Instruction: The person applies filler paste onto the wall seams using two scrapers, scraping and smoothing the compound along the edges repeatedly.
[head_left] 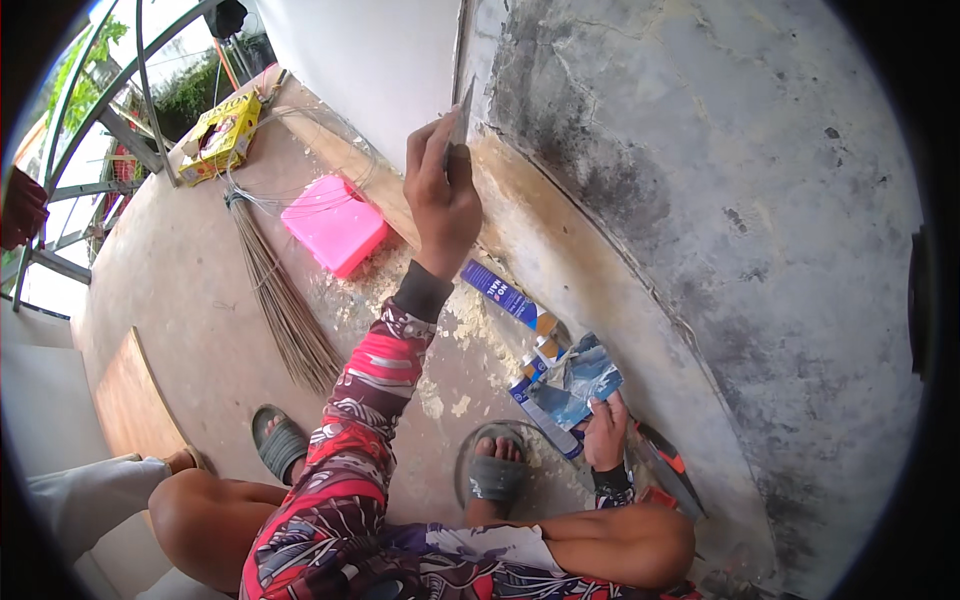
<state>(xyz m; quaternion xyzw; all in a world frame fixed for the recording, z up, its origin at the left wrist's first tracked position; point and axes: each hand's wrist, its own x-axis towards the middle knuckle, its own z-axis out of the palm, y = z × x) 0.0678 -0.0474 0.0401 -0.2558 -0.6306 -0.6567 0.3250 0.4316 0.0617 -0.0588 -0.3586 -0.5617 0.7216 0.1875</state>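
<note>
My left hand (pixel 440 205) is raised to the corner where the white wall meets the grey one. Its fingers grip a thin flat metal scraper (pixel 462 122), with the blade up against the corner. Lower down on the right, my right hand (pixel 605 432) pinches the edge of a blue flat plate (pixel 590 378) smeared with pale paste. Beneath and beside that plate lie blue adhesive tubes (pixel 503 293) with orange-brown ends. A long tool with a black and orange part (pixel 668 462) lies by my right wrist, partly hidden.
A pink plastic case (pixel 335 225), a stick broom (pixel 280 290) and a yellow box (pixel 222 135) are on the floor, among pale flakes. A wooden board (pixel 140 395) lies left. Another person's hand (pixel 22 208) is by the metal railing (pixel 125 75); a grey-trousered leg (pixel 95 497) is lower left.
</note>
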